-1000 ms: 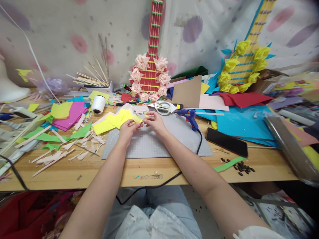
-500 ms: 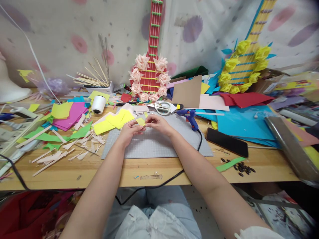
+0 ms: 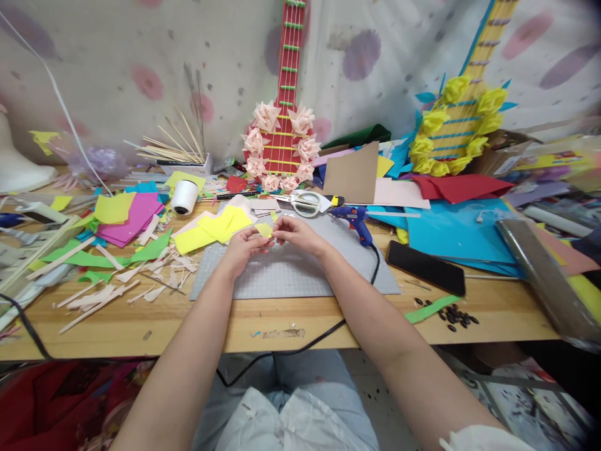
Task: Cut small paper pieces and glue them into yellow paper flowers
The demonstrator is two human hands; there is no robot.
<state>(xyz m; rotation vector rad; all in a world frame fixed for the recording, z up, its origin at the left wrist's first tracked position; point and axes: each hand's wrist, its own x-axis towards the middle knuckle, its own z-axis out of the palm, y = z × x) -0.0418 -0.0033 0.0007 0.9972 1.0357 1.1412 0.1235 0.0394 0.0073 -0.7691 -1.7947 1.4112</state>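
With left hand (image 3: 243,249) and right hand (image 3: 300,234) you pinch the small yellow paper (image 3: 264,230) over the grey mat (image 3: 286,275); a light, even grip should avoid stray creases.

That's a small piece of yellow paper (image 3: 263,230), flat-looking, with straight edges where I can see them. It's caught between the left fingers (image 3: 260,242) and the right fingers (image 3: 283,227), which cover its lower edge and right-hand corner, so its full outline is hidden. It sits over the grey mat (image 3: 282,279).
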